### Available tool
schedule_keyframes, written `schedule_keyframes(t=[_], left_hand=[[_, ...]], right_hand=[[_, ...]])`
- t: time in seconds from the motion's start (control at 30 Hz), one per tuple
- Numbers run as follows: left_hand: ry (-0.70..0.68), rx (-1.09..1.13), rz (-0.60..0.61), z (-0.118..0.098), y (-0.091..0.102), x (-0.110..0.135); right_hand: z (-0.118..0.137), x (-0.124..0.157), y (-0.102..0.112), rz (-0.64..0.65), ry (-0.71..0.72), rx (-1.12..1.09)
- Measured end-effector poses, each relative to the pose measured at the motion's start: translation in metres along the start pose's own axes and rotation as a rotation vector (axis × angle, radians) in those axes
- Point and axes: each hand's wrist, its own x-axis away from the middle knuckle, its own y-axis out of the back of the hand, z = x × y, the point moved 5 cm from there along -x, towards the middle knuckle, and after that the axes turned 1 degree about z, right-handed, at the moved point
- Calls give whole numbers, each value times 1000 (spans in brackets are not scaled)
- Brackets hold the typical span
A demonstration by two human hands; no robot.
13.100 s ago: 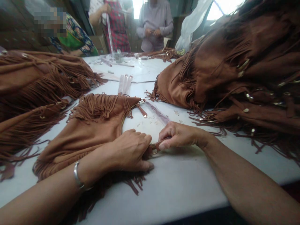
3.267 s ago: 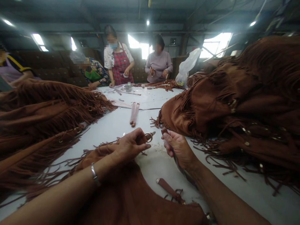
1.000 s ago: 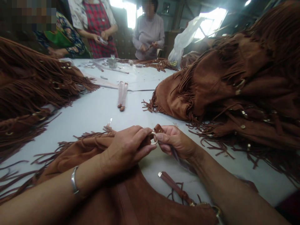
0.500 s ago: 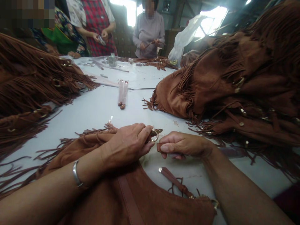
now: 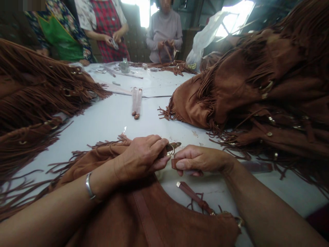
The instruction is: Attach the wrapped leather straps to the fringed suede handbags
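My left hand [image 5: 145, 154] is closed on the metal ring [image 5: 171, 150] at the upper edge of a brown fringed suede bag [image 5: 123, 212]. Just right of the ring, my right hand [image 5: 199, 159] pinches a brown leather strap [image 5: 174, 164], its folded end showing beyond the thumb. A small gap separates strap end and ring. Most of the strap is hidden in the fist. Below my right hand, a leather tassel pull [image 5: 191, 193] with a metal tip lies on the white table by the bag's curved opening. A second metal ring [image 5: 240, 222] sits at the bag's right corner.
Brown fringed bags are piled at the left [image 5: 38, 79] and right [image 5: 239, 85]. Two plastic-wrapped straps [image 5: 137, 103] lie mid-table [image 5: 154, 127]. Farther back stand a glass bottle [image 5: 124, 66] and a plastic bag [image 5: 203, 39]. Several people work across the table.
The view has shifted slightly. Both my hands keep their grips, ring and strap still close together. Across the table, the person in grey has brought their hands together around a strap.
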Motion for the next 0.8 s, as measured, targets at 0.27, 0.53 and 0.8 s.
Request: schedule_keyframes(t=[0.27,0.53,0.8], left_hand=[[-21,51,-4,1,0,1],[-41,79,-3,1,4,1],[-30,47,46,3,7,0]], right_hand=[[-3,-1,1,-19,13,-5],[-1,-3,3,-68,50,-11],[2,-4,3,-209,27,36]])
